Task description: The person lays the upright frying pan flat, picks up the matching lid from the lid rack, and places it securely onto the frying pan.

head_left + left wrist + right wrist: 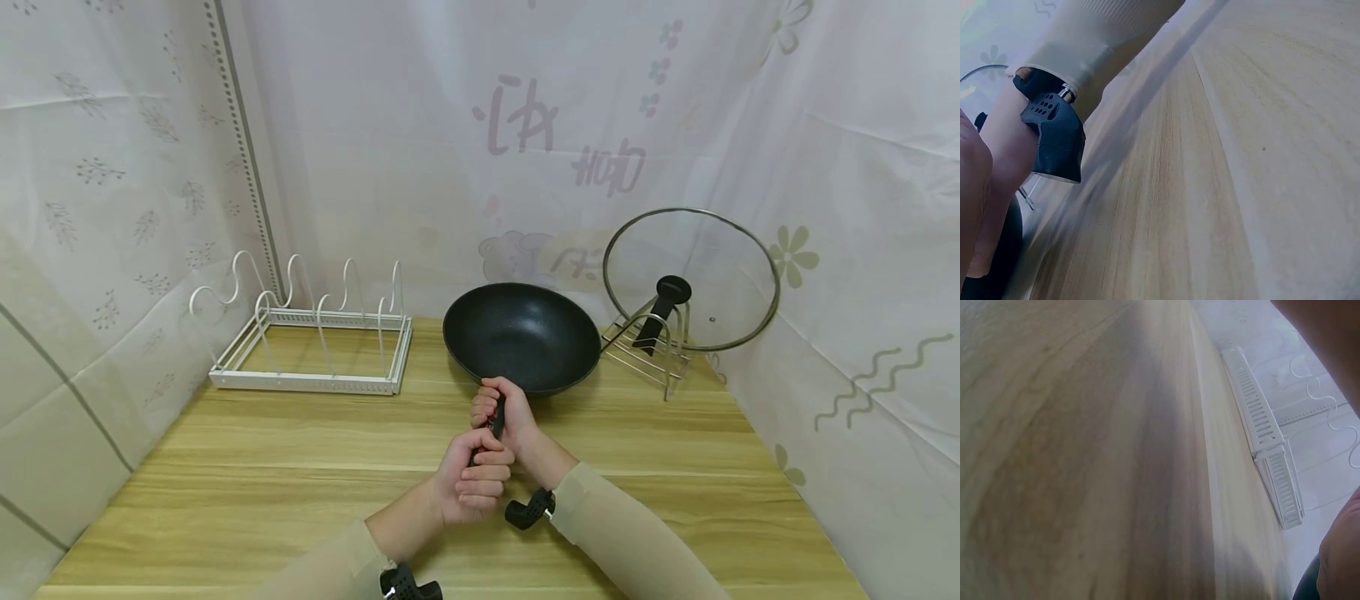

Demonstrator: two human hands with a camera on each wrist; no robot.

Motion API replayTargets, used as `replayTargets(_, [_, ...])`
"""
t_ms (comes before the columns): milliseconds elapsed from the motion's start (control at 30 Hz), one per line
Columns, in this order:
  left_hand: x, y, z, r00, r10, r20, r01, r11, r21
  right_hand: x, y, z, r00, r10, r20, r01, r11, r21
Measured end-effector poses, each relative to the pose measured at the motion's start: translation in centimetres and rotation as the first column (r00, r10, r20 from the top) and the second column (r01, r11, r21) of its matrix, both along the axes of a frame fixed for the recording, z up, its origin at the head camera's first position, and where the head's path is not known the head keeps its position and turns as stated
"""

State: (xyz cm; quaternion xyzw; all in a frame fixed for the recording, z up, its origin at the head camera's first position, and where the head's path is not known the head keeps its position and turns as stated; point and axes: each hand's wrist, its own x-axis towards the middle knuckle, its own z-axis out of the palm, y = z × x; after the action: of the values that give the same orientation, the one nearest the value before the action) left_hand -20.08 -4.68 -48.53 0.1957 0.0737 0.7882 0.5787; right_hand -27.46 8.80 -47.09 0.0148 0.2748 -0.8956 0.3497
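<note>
A black wok [521, 333] is in the middle of the head view, its long handle [497, 417] pointing toward me. My right hand [513, 414] grips the handle close to the bowl. Nearer to me, my left hand [472, 475] holds the handle's end with curled fingers. The hands are close together along the handle, which they mostly cover. In the left wrist view, part of the left hand [972, 181] shows at the left edge. A bit of the right hand [1341, 550] appears at the lower right of the right wrist view.
A white rack [307, 382] with curved wire dividers stands left of the wok. To the right, a glass lid [720, 275] with a black knob leans upright in a small wire stand [666, 367]. Patterned cloth walls [375, 167] surround the wooden table [300, 492].
</note>
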Motion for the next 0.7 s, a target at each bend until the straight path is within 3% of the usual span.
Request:
replayTargets(133, [0.2,0.0,0.1,0.999,0.04,-0.02,-0.041,0.998,-0.046,0.0,-0.1,-0.1,1.0,-0.014,0.0,0.014,1.0,0.019])
replayTargets(267, [0.4,0.1,0.2,0.99,0.118,-0.084,-0.128,0.984,-0.126,0.1,-0.1,-0.2,0.999,-0.05,0.003,0.049,0.997,0.065])
replayTargets(500, [0.7,0.0,0.4,0.954,0.23,-0.195,-0.28,0.916,-0.289,0.5,0.1,-0.4,0.994,-0.104,-0.029,0.108,0.962,0.252])
replayTargets(600, [0.8,-0.2,0.7,0.94,0.254,-0.227,-0.321,0.884,-0.34,0.6,0.5,-0.3,0.995,-0.082,-0.051,0.093,0.955,0.282])
replayTargets(700, [0.8,-0.6,1.0,0.93,0.258,-0.262,-0.34,0.874,-0.347,0.7,1.0,-0.2,0.998,-0.037,-0.051,0.05,0.959,0.28])
